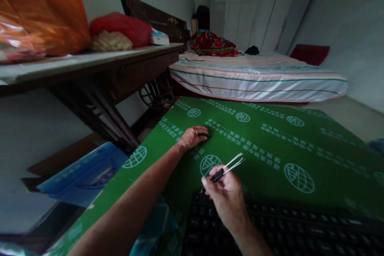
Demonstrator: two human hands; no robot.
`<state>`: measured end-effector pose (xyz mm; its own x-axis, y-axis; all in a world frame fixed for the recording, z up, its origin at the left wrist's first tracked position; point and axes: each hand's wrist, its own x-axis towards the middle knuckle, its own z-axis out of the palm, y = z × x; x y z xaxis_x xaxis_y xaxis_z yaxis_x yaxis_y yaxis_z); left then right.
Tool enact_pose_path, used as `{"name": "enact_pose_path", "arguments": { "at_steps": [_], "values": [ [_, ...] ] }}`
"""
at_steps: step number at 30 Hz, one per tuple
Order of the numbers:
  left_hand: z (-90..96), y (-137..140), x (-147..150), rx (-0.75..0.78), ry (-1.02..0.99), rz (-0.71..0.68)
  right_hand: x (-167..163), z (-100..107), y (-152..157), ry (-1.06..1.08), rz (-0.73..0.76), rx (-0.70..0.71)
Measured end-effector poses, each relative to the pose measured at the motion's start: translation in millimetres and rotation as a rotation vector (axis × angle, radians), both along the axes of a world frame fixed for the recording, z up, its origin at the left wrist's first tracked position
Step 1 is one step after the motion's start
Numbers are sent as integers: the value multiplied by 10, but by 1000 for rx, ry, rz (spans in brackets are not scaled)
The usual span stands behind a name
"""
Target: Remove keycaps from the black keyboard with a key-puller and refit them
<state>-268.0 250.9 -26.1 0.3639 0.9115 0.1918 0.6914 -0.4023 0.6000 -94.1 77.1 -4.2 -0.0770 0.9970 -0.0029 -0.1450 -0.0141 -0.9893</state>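
Observation:
In my right hand is a keycap puller, its black handle pinched between thumb and fingers. Its thin wire prongs point up and to the right, and nothing sits between them. That hand is above the upper left part of a black keyboard, whose rows run off the lower right of the view. Farther out on the green board, my left hand rests with its fingers curled round a small black piece. Most of that piece is covered, so its kind is unclear.
The green printed board carries the keyboard. Left of it stand a table with an orange bag and a red bag, and a blue plastic folder lower down. A bed lies beyond the board.

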Motion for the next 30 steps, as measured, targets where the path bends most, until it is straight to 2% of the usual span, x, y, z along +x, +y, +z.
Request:
{"name": "enact_pose_path", "arguments": {
  "at_steps": [30],
  "values": [
    [-103, 73, 47, 41, -28, -34, 60, -38, 5, -76, 24, -20]
  ]
}}
